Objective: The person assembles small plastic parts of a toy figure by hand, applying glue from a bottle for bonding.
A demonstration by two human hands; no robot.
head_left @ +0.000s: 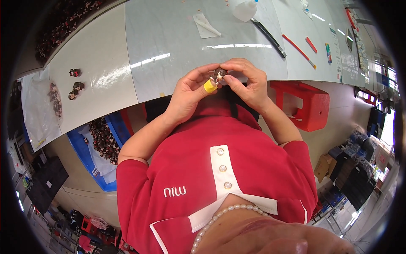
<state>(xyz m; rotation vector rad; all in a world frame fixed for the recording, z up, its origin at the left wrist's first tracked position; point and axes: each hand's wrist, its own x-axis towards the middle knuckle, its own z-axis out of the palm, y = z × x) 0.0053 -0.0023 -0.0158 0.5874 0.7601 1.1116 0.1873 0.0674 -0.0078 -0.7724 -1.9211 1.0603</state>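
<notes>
While a translucent plastic sheet (pixel 40 106) is lying at the far left of the bench (pixel 169 25), small dark clusters (pixel 78 86) are sitting to its right, likely set apart within easy reach. Below the bench edge, a blue crate (pixel 79 148) is holding many dark pieces (pixel 103 142), perhaps kept low as a bulk supply. Farther right, the left hand (pixel 188 86), its thumb wearing a yellow cover (pixel 210 86), is pinching a small brown piece (pixel 220 74) with its fingertips; the right hand (pixel 249 80) is gripping the same piece from the other side. Both hands are keeping it in front of the chest near the bench edge, probably because something so small needs close, steady fingering. Rightward, a black bar (pixel 269 38) and a red stick (pixel 299 50) are resting well apart from the hands, and a red stool (pixel 315 106) is standing by the bench edge.
</notes>
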